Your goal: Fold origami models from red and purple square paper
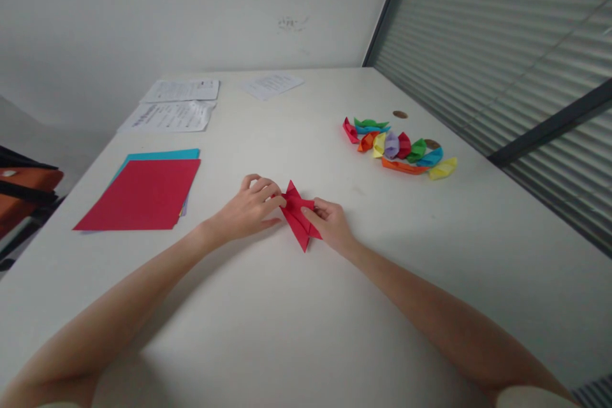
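A piece of red folded paper (297, 215) with several pointed corners is on the white table in front of me. My right hand (332, 224) pinches its right side, the thumb lying on top and the other fingers curled behind. At its left edge, my left hand (255, 207) has bent fingertips on the paper, while the thumb sits lower and a little apart. Parts of the paper's edges are hidden under the fingers of both hands.
A stack of coloured sheets (143, 194), red on top, lies to the left. Several small folded paper boats (392, 145) are grouped at the right. Printed papers (172, 116) lie at the back left, another sheet (273, 85) at the far edge. Window blinds (502, 44) flank the table.
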The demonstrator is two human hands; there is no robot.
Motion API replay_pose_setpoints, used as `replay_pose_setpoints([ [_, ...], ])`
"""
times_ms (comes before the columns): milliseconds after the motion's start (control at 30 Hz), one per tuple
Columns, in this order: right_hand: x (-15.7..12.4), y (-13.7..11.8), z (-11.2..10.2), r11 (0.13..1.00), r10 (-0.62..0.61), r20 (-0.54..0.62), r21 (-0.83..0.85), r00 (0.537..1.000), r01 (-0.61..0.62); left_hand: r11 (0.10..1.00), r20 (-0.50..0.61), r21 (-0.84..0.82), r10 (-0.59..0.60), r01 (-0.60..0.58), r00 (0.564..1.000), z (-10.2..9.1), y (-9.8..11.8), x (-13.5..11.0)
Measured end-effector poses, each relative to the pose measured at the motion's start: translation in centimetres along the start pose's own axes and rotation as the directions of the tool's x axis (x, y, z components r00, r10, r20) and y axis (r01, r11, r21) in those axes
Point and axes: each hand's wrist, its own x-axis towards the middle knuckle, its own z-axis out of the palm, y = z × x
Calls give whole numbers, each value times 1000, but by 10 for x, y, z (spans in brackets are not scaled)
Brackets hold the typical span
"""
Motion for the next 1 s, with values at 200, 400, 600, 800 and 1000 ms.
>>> replay_pose_setpoints([
  [200, 0, -6, 4, 997, -61, 47, -38, 997, 62, 997, 97, -79, 30, -22, 995, 2, 20, 3],
  [400, 1, -5, 6, 1000, -21, 76, -16, 997, 23, 985, 148, -139, 123, -103, 981, 8, 46, 4],
  [600, 2, -6, 8, 991, 74, 99, 102, 992, -84, 986, 48, -122, 118, -111, 992, 10, 49, 5],
  [800, 3, -4, 6, 980, 125, 77, 144, 989, -135, 964, 54, -213, 175, -160, 983, -4, 48, 9],
  [1000, 5, -8, 4, 970, 143, 40, 191, 989, -148, 932, 61, -332, 172, -143, 983, -9, 54, 10],
])
